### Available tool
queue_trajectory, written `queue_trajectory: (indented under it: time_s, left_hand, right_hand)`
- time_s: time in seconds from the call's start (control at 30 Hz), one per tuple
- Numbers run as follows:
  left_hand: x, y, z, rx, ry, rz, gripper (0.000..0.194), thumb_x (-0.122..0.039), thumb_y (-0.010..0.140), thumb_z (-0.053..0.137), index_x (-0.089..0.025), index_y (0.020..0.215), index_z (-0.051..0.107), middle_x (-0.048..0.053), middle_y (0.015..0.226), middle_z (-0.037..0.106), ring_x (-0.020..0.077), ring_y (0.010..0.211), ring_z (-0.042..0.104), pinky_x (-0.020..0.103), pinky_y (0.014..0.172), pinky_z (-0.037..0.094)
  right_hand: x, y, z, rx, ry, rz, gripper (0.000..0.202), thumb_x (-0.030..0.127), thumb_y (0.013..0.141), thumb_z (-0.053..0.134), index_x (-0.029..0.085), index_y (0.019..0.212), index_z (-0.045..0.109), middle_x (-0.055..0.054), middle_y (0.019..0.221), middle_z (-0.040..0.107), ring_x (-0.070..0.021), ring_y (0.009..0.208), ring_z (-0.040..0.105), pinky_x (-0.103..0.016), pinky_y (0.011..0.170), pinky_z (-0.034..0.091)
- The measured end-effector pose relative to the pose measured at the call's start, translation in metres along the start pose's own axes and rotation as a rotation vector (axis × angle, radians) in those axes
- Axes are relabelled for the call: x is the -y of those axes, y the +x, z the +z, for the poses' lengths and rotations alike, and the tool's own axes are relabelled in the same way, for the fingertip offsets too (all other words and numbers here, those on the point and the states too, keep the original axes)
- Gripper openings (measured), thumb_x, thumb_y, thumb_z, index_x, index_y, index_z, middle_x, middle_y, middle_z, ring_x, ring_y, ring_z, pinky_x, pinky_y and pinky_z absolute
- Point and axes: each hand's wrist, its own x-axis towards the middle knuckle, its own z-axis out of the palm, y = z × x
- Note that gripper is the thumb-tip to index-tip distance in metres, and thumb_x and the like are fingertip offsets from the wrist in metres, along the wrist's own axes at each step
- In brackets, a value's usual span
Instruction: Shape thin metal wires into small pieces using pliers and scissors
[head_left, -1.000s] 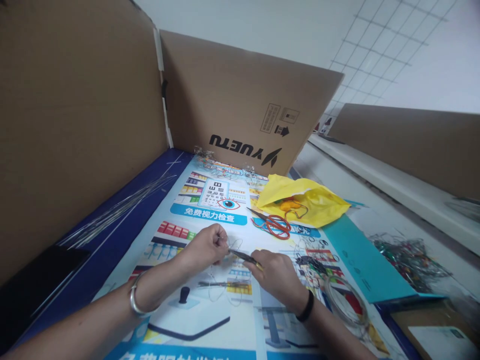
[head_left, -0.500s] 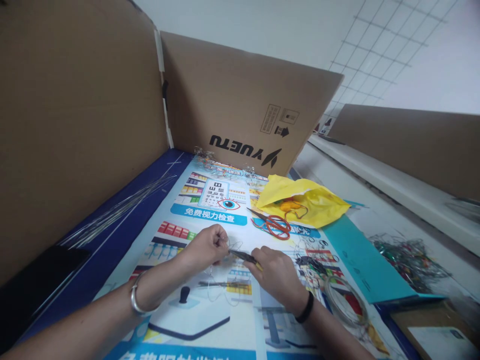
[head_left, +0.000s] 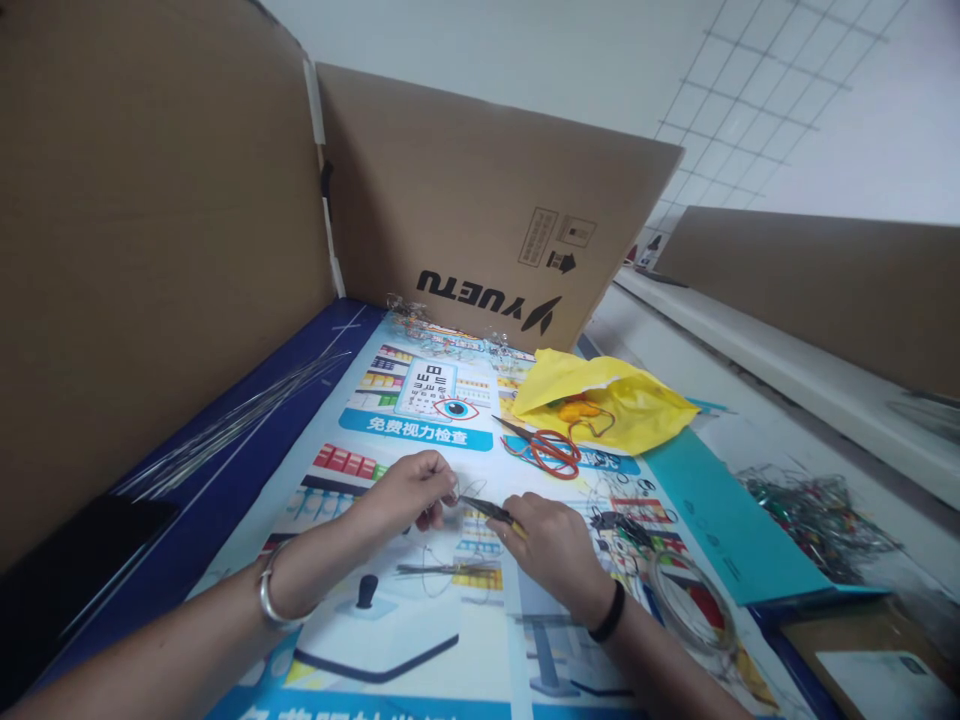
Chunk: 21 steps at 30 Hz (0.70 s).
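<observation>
My left hand [head_left: 418,488] pinches a thin wire [head_left: 474,488] that loops out from its fingertips. In my right hand [head_left: 551,540] is a pair of long-nosed pliers [head_left: 487,508], gripped by yellow-and-dark handles. The pliers' narrow tip points left and meets the wire close to my left fingertips; whether the jaws are closed on it I cannot tell. Beneath my hands, several thin dark pieces [head_left: 439,569] lie on the printed poster sheet [head_left: 405,640]. Beyond my hands rest red-handled scissors [head_left: 551,452], blades toward the upper left.
An open yellow bag [head_left: 637,405] with orange contents lies behind the scissors. At right are a wire coil [head_left: 690,605], a teal sheet [head_left: 731,520] and tangled wire pieces [head_left: 817,520]. Straight wires [head_left: 240,415] lie left. Cardboard panels [head_left: 480,190] stand behind and left.
My left fingers have shifted slightly, with the lower fingers a little more spread. The pliers' tip has moved slightly upward and left. The wire loop has changed its angle.
</observation>
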Motion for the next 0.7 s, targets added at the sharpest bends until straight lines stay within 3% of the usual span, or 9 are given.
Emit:
queue_trajectory:
  time_s: [0.23, 0.43, 0.7]
  left_hand:
    - [-0.0002, -0.0015, 0.0015, -0.017, 0.035, -0.007, 0.019, -0.034, 0.074, 0.051, -0.017, 0.066, 0.046, -0.003, 0.064, 0.058, 0.0046, 0.038, 0.046, 0.017, 0.035, 0.03]
    - [-0.0017, -0.0021, 0.0026, -0.027, 0.111, -0.047, 0.019, -0.03, 0.076, 0.05, -0.018, 0.063, 0.046, -0.007, 0.045, 0.05, 0.0047, 0.032, 0.039, 0.017, 0.034, 0.025]
    - [0.0014, -0.0014, 0.0014, -0.011, 0.125, -0.034, 0.021, -0.034, 0.076, 0.05, -0.018, 0.064, 0.048, -0.007, 0.04, 0.048, 0.0057, 0.032, 0.037, 0.017, 0.035, 0.024]
  right_hand:
    - [-0.0014, 0.0002, 0.0023, -0.02, -0.016, -0.032, 0.025, 0.044, 0.085, 0.048, 0.022, 0.08, 0.058, 0.0, 0.072, 0.061, -0.013, 0.064, 0.053, -0.026, 0.057, 0.022]
    - [-0.0003, -0.0008, 0.0051, -0.069, -0.058, -0.061, 0.024, 0.043, 0.084, 0.049, 0.022, 0.077, 0.058, 0.0, 0.071, 0.059, -0.0136, 0.064, 0.05, -0.027, 0.059, 0.022]
    - [0.0003, -0.0002, 0.0039, -0.035, -0.018, -0.051, 0.026, 0.046, 0.085, 0.047, 0.022, 0.079, 0.057, 0.0, 0.072, 0.059, -0.0137, 0.064, 0.05, -0.027, 0.059, 0.022]
